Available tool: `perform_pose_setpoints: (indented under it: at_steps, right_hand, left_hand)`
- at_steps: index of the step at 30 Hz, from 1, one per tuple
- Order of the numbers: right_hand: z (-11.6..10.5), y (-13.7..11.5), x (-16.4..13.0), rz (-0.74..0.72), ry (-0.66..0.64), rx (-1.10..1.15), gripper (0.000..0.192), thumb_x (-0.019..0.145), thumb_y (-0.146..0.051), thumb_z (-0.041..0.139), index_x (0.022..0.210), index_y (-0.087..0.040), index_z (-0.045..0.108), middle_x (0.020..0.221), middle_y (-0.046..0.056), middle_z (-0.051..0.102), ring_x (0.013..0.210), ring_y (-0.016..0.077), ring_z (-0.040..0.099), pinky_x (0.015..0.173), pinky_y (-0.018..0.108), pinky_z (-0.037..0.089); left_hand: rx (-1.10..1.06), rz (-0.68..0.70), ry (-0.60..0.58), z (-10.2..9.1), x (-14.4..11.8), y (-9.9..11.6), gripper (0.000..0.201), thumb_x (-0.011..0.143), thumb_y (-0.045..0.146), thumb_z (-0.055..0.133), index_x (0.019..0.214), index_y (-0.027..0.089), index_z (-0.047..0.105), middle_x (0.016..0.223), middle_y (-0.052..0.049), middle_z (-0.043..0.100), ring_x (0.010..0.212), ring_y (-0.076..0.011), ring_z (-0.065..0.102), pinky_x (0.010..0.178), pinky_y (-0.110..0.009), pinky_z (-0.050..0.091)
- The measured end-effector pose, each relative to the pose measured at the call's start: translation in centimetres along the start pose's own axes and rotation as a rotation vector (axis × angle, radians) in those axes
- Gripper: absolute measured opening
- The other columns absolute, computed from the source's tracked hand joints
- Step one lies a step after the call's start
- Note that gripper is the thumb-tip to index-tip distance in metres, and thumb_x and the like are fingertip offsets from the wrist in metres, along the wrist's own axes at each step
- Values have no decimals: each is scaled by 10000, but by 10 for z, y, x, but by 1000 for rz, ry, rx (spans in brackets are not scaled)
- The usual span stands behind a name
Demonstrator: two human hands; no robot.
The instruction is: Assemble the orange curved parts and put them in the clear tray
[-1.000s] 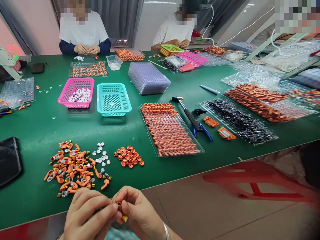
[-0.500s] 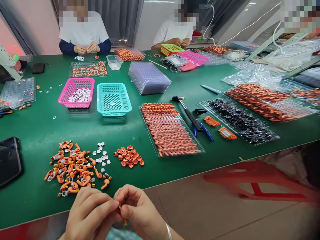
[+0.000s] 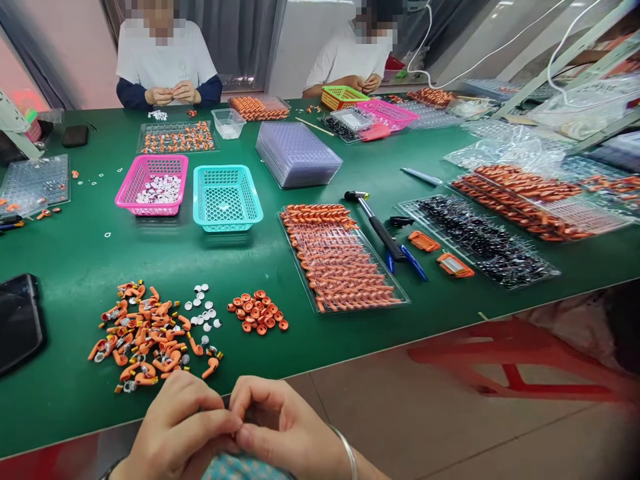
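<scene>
My left hand (image 3: 183, 423) and my right hand (image 3: 287, 427) meet at the table's near edge, thumbs and fingertips pinched together. Between them is a small orange earbud shell, now almost wholly covered by the fingers. Just beyond my left hand lies a loose pile of orange earbud shells (image 3: 145, 333) with stems, some showing yellow ends and silvery parts. Small white round discs (image 3: 201, 307) are scattered beside that pile. To their right sits a cluster of orange round cups (image 3: 259, 312).
A clear tray of orange shells (image 3: 345, 260), a hammer (image 3: 377, 227) and a tray of black wired parts (image 3: 485, 240) lie rightward. Further back stand a pink basket (image 3: 121, 193), a turquoise basket (image 3: 228, 225) and stacked plastic trays (image 3: 297, 157). A phone (image 3: 20, 323) lies left. Two people sit opposite.
My fingertips have drawn closer together, and the orange earbud shell with its yellow end, partly showing before, is now hidden. The things on the table have stayed in place.
</scene>
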State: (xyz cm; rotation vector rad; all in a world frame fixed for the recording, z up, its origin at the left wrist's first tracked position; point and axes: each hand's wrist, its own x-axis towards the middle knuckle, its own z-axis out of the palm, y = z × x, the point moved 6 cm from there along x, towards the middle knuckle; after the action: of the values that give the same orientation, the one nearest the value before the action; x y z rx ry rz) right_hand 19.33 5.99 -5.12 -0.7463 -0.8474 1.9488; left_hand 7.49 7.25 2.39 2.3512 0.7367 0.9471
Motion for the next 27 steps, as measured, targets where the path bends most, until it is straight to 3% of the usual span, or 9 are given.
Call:
perform_pose_setpoints:
  at_steps: [4,7,11,15,20,23,27]
  right_hand:
    - [7,12,0,-65,6,124,310,718,-327,818,684,-140,573,675,-21,553,607,88,490,587,213,384]
    - [7,20,2,-75,63,224,302,683,-297,851,673,-140,594,666,-22,582,594,80,520,581,200,411]
    - [2,14,6,-6,19,212,249,717,-307,845,811,-123,706,733,7,665,655,77,592,642,185,457]
    - [-4,2,8,33,-84,186,330,723,-311,844,987,-147,732,845,23,715,727,75,642,717,184,489]
    - [-8,13,11,35,-26,267,226,669,-214,881,848,-149,759,757,7,739,643,79,673,646,178,527]
    - [-8,22,14,17,21,346,241,643,-203,896,835,-148,761,739,4,745,622,79,683,628,170,544]
    - [-5,26,17,-23,22,424,247,645,-174,894,846,-156,751,746,3,745,611,87,699,605,173,566]
  left_hand:
    - [-81,18,-7,0,1,1,68,938,186,588,948,161,651,720,-40,660,655,-156,594,619,-268,467]
    - [-120,-47,7,0,0,-6,101,945,189,576,940,181,677,708,-29,653,632,-139,609,599,-229,483]
    - [-185,-200,20,-3,-1,-21,98,914,183,619,905,214,712,723,-10,644,631,-119,626,597,-175,501]
    - [-258,-355,48,-7,-1,-34,71,861,201,686,856,240,745,717,7,658,632,-113,635,605,-156,502]
    - [-366,-493,79,-5,-5,-39,160,792,152,731,866,286,775,725,19,716,657,-119,652,642,-155,507]
    - [-502,-661,143,-2,-13,-44,255,741,134,763,926,310,761,746,39,751,687,-130,681,679,-166,532]
    - [-612,-819,128,5,-18,-48,136,696,174,798,803,241,746,759,13,745,698,-153,683,659,-187,546]
